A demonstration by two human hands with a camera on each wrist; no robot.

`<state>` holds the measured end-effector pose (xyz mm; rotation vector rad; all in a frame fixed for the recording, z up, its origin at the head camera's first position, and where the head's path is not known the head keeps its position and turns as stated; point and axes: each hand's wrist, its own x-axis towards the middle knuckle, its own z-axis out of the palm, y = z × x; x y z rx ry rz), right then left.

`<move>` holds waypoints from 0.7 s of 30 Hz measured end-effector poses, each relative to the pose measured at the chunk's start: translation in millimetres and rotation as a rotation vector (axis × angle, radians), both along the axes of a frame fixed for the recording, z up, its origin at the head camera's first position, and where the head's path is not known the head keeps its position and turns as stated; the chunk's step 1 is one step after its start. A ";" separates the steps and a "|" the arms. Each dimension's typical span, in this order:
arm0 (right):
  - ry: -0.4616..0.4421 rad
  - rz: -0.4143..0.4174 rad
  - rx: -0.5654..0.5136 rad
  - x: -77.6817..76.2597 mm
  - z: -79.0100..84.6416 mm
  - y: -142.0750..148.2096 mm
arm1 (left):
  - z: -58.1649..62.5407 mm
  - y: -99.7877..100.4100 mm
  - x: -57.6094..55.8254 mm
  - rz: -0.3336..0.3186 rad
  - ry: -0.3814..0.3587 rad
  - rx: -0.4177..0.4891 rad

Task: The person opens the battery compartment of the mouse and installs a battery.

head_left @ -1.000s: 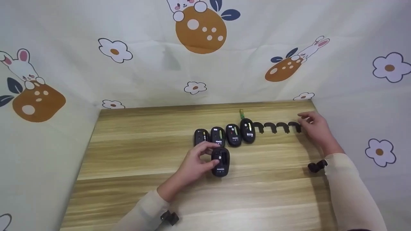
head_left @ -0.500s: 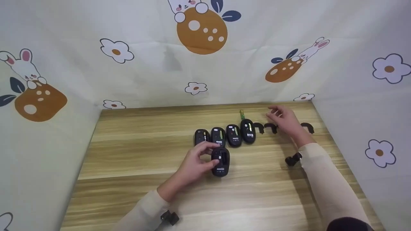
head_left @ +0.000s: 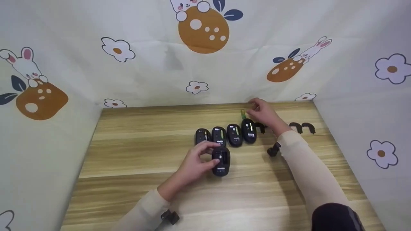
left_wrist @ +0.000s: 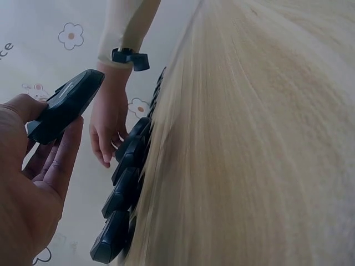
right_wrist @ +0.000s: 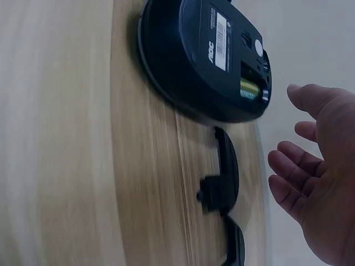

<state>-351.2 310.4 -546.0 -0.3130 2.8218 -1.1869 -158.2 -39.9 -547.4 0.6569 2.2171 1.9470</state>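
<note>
My left hand (head_left: 192,164) holds a black computer mouse (head_left: 221,169) pinched between thumb and fingers, underside up, its battery slot looking bare. In the left wrist view that mouse (left_wrist: 66,105) is raised off the table. My right hand (head_left: 265,114), fingers loosely bent and holding nothing, hovers beside a green and gold battery (head_left: 243,114). This battery lies just behind the rightmost mouse (head_left: 249,131) of a row. That mouse (right_wrist: 199,61) has a battery (right_wrist: 249,88) in its slot in the right wrist view.
Three more upturned mice stand to the left: one (head_left: 235,134), another (head_left: 219,135) and a partly covered one (head_left: 202,134). Several curved black battery covers (head_left: 295,127) line up to the right, some behind my right arm. A patterned cloth wall (head_left: 154,73) borders the wooden table (head_left: 135,144).
My right hand has moved left from the end of the cover row, past the covers, to beside the loose battery. The left hand and its mouse have stayed in place.
</note>
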 end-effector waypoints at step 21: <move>-0.088 0.077 0.106 -22.0 -10.2 -29.3 | -0.6 -4.6 -0.4 0.006 -0.044 0.013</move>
